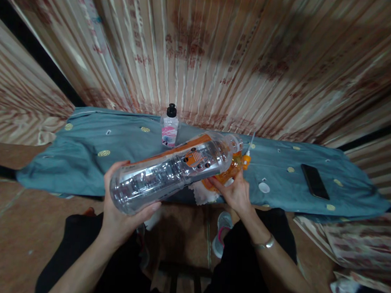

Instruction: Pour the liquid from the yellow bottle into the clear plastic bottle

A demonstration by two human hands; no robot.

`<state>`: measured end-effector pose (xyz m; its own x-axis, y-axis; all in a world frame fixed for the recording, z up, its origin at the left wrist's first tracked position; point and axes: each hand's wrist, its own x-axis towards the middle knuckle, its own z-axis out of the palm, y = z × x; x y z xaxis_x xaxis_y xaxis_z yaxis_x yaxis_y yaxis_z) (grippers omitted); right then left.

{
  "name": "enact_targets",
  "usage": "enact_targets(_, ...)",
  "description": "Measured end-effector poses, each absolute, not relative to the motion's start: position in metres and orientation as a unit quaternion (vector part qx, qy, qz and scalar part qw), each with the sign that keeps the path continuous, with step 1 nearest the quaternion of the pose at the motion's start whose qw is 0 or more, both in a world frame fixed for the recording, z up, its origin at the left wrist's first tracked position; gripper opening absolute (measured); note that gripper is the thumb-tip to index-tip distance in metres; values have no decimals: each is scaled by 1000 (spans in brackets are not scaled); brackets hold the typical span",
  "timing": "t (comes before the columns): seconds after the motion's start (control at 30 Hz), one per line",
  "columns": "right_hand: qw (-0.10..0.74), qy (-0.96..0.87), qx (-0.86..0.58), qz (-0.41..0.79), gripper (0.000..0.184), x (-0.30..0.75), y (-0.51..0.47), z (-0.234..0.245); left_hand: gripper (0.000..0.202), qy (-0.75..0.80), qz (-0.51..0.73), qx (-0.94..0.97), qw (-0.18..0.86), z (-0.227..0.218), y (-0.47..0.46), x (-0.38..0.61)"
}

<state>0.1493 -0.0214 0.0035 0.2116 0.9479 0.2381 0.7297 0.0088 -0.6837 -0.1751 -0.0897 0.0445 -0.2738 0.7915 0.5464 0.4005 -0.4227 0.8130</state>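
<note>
My left hand (122, 208) is wrapped round the base of a large clear plastic bottle (161, 173) with an orange and grey label. The bottle is tilted, its open neck pointing to the upper right. Beneath that neck is an amber see-through bottle (232, 168), which my right hand (237, 192) grips. The large bottle partly hides it, so I cannot tell whether the two touch. Just beyond my right fingers is an orange spray or pump head (246, 161) with a thin pale tube. A white scalloped cloth or paper (204, 197) lies under the amber bottle.
A small clear bottle (170, 130) with a black cap and pink label stands at the back of the narrow, teal cloth-covered surface (83, 158). A white round cap (264, 187) and a black phone (314, 182) lie to the right. Behind hangs a striped curtain (200, 55).
</note>
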Motion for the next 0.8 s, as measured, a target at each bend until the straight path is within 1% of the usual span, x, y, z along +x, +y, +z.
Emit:
enact_targets(0.37, 363, -600, -694, 163, 92, 149, -21, 5, 95, 507, 616, 580, 164, 44, -87, -174)
enact_targets(0.47, 368, -600, -693, 157, 95, 149, -21, 5, 95, 507, 623, 575, 154, 44, -87, -174)
enact_targets(0.57, 366, -599, -695, 155, 101, 148, -21, 6, 94, 519, 614, 569, 171, 47, -88, -172)
enact_targets(0.73, 361, -604, -694, 152, 99, 150, -21, 3, 95, 516, 618, 569, 166, 50, -88, -172)
enact_targets(0.8, 359, -605, -694, 150, 98, 151, -21, 2, 92, 518, 616, 568, 172, 51, -89, -172)
